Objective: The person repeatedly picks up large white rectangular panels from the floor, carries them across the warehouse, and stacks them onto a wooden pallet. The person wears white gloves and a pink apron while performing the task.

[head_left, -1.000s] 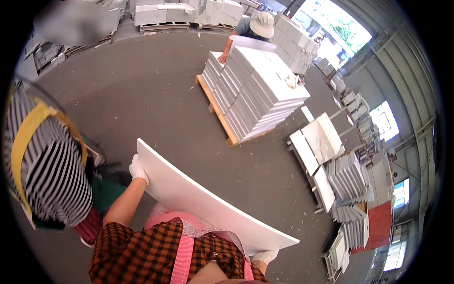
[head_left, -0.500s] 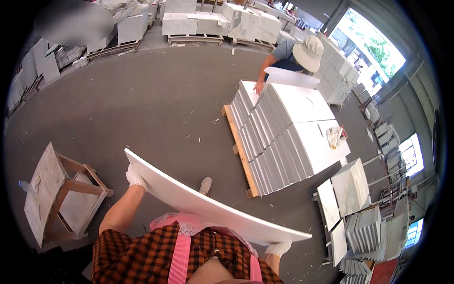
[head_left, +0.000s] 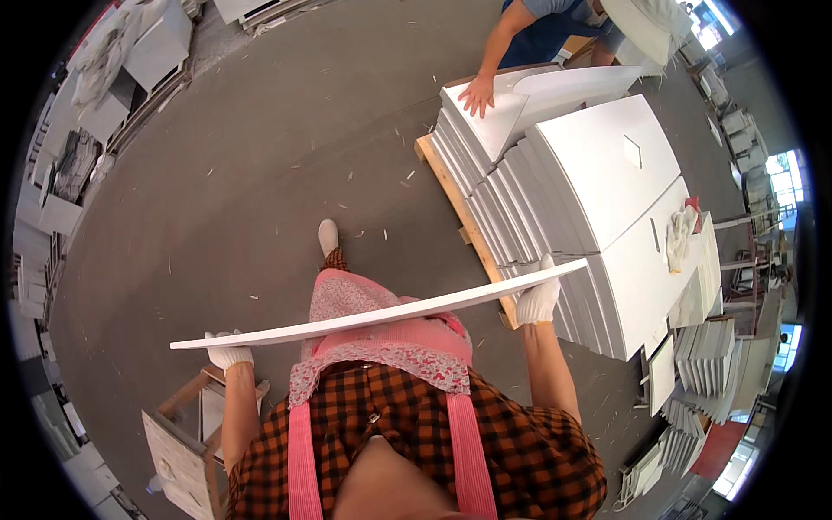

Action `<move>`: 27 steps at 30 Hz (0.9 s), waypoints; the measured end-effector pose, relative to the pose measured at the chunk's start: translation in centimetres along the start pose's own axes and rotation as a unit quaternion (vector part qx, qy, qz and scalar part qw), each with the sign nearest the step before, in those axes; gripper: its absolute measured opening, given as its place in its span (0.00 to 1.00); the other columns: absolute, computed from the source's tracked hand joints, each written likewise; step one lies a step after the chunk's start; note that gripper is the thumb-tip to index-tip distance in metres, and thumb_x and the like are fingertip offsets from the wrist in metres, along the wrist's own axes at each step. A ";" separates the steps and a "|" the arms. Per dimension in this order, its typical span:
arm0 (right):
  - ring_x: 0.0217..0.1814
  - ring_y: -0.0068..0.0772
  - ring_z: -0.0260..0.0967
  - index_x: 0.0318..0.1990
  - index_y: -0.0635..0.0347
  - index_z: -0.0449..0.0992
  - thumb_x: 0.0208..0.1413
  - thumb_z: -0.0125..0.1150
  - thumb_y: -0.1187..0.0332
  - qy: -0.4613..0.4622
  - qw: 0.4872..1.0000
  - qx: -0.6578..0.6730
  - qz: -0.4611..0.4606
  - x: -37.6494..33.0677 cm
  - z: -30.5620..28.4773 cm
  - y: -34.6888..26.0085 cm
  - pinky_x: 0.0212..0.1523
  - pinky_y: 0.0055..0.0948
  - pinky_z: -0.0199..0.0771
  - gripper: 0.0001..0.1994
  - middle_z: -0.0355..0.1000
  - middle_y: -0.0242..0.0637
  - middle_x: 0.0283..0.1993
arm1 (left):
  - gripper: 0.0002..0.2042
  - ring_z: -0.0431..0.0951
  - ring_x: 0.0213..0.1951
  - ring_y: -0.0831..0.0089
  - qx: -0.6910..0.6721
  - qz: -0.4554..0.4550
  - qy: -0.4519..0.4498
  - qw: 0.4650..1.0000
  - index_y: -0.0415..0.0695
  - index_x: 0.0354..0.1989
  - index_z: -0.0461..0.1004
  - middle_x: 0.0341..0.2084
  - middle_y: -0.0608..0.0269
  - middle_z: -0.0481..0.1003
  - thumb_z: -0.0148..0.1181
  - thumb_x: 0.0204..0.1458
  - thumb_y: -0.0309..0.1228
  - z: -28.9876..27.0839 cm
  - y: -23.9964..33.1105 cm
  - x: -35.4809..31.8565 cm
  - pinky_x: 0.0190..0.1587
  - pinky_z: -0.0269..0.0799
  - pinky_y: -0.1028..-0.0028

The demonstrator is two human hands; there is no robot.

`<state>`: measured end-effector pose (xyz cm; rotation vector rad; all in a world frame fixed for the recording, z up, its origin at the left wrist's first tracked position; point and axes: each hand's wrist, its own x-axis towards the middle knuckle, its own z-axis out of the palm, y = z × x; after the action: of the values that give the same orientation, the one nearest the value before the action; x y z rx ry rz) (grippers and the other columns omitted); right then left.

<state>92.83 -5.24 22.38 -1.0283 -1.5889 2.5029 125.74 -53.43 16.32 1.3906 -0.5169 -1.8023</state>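
Observation:
A long white stone slab (head_left: pixel 381 314) is held on edge across the front of my body, its thin top edge facing up. Gripping it near the left end is my left hand (head_left: pixel 230 354), in a white glove. My right hand (head_left: pixel 539 299), gloved too, closes round the slab close to its right end. Just beyond that end, stacks of white slabs (head_left: pixel 607 165) stand on a wooden pallet (head_left: pixel 464 221). A co-worker's bare hand (head_left: pixel 477 94) lies flat on the lower stack at the pallet's far side.
A co-worker in a pale hat (head_left: pixel 646 26) leans over the pallet's far end. On the stacks lie a crumpled cloth (head_left: pixel 680 234) and a curved white sheet (head_left: pixel 572 91). A wooden stand (head_left: pixel 186 442) is at my lower left. Stone chips dot the grey floor (head_left: pixel 260 191).
I have turned and come nearer the pallet with the slab. The slab's right end has risen in view and now overlaps the stacks. The co-worker's hand stays on the far stack.

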 end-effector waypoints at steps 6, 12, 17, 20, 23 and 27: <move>0.10 0.25 0.41 0.14 0.48 0.54 0.59 0.49 0.58 -0.080 0.995 0.043 -0.051 3.1 8.6 2.3 0.17 0.28 0.48 0.22 0.47 0.27 0.08 | 0.20 0.53 0.13 0.72 0.016 0.038 -0.090 0.995 0.52 0.15 0.54 0.08 0.69 0.52 0.40 0.60 0.44 25.4 3.0 12.4 0.24 0.62 0.67; 0.20 0.33 0.55 0.11 0.53 0.59 0.63 0.41 0.58 -0.132 0.978 0.161 0.002 -3.5 8.8 6.4 0.42 0.36 0.62 0.25 0.59 0.33 0.12 | 0.23 0.55 0.12 0.73 0.120 -0.037 -0.331 0.935 0.52 0.10 0.56 0.06 0.69 0.54 0.42 0.59 0.44 54.1 0.1 16.5 0.18 0.58 0.71; 0.50 0.40 0.65 0.43 0.64 0.71 0.62 0.41 0.54 0.128 0.962 0.197 0.139 -8.8 16.4 12.2 0.54 0.41 0.65 0.20 0.67 0.39 0.50 | 0.26 0.52 0.14 0.74 0.206 -0.083 -0.557 0.800 0.51 0.07 0.51 0.06 0.70 0.50 0.41 0.60 0.42 75.0 -9.2 8.4 0.51 0.61 0.73; 0.51 0.33 0.67 0.48 0.66 0.68 0.60 0.47 0.59 -0.106 0.889 0.435 0.091 -6.8 17.1 21.3 0.52 0.33 0.69 0.18 0.69 0.40 0.49 | 0.26 0.54 0.13 0.73 0.248 -0.057 -0.657 0.710 0.51 0.06 0.51 0.05 0.70 0.51 0.38 0.60 0.41 84.0 -15.1 2.5 0.62 0.50 0.67; 0.46 0.31 0.70 0.49 0.67 0.68 0.61 0.47 0.60 0.039 0.906 0.369 0.204 -4.5 23.7 20.4 0.47 0.32 0.72 0.18 0.71 0.42 0.46 | 0.26 0.59 0.15 0.71 0.234 -0.031 -0.768 0.595 0.50 0.07 0.53 0.06 0.68 0.55 0.37 0.61 0.40 90.6 -20.3 -2.5 0.63 0.47 0.63; 0.42 0.32 0.71 0.47 0.70 0.70 0.61 0.46 0.58 0.095 0.915 0.261 0.294 0.3 28.8 16.8 0.43 0.31 0.73 0.20 0.72 0.42 0.43 | 0.25 0.64 0.22 0.70 0.208 -0.130 -0.847 0.472 0.49 0.09 0.58 0.09 0.66 0.59 0.36 0.61 0.40 95.9 -27.0 -10.1 0.60 0.50 0.62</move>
<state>83.02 -36.51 16.47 -1.7592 -0.5317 2.7897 27.72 -42.66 33.52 -0.8437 -1.8168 -2.9081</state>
